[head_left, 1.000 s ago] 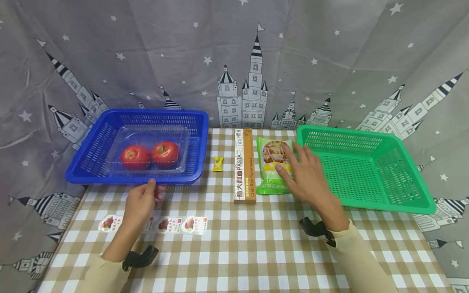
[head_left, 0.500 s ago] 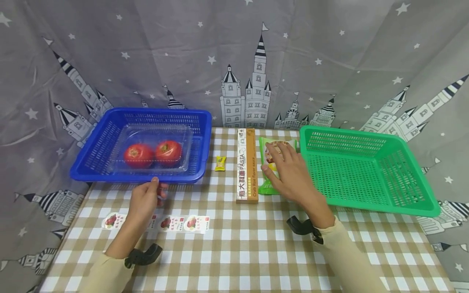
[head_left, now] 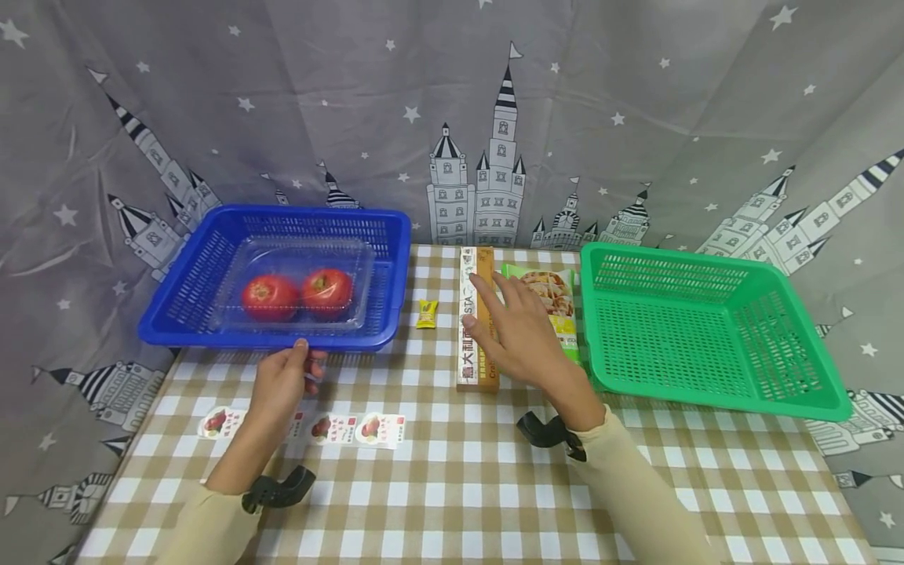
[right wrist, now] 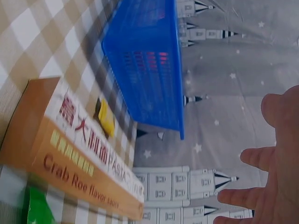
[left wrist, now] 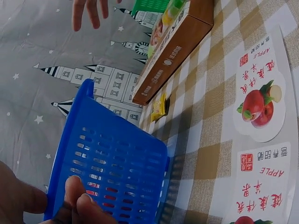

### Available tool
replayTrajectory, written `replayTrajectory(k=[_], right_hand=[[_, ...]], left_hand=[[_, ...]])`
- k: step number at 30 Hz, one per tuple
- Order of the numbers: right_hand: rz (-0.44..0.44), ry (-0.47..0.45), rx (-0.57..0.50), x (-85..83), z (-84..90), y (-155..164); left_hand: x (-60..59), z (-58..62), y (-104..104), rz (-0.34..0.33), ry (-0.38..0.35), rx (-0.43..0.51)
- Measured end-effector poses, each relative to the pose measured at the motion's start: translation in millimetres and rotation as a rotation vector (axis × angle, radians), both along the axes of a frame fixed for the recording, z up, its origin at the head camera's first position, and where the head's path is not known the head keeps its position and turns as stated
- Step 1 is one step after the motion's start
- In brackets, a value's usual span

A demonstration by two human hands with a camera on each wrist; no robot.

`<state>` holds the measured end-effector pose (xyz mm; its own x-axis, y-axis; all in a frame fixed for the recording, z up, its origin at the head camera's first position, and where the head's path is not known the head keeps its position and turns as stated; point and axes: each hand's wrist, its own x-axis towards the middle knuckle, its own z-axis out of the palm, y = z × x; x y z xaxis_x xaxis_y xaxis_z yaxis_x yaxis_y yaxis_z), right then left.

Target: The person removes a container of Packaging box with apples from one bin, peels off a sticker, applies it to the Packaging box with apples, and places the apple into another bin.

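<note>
Red tomatoes (head_left: 297,295) — two; baskets (head_left: 713,333) — two; hands (head_left: 519,333) — two.

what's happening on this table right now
A person's left hand grips the near rim of the blue basket, which holds two tomatoes in a clear tray. The right hand hovers open above the pasta box and the green packet beside the green basket.
</note>
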<state>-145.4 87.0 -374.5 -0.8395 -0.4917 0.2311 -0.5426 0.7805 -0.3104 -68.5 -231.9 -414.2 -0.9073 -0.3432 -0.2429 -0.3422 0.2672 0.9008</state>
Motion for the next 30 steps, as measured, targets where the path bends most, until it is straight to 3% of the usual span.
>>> replayTrajectory(k=[13,24,30], right_hand=[[0.083,-0.026,-0.023,-1.4,4.7,-40],[0.142,-0.023,-0.004,-5.4,8.9,-78],[0.177,-0.035,-0.007,-6.3,12.6,-100]], left_hand=[[-0.9,-0.8,-2,0.0,-0.038,0.041],[-2.4,2.9,-3,-0.019,-0.016,0.171],[-0.9,3.9,-5,-0.023,-0.018,0.197]])
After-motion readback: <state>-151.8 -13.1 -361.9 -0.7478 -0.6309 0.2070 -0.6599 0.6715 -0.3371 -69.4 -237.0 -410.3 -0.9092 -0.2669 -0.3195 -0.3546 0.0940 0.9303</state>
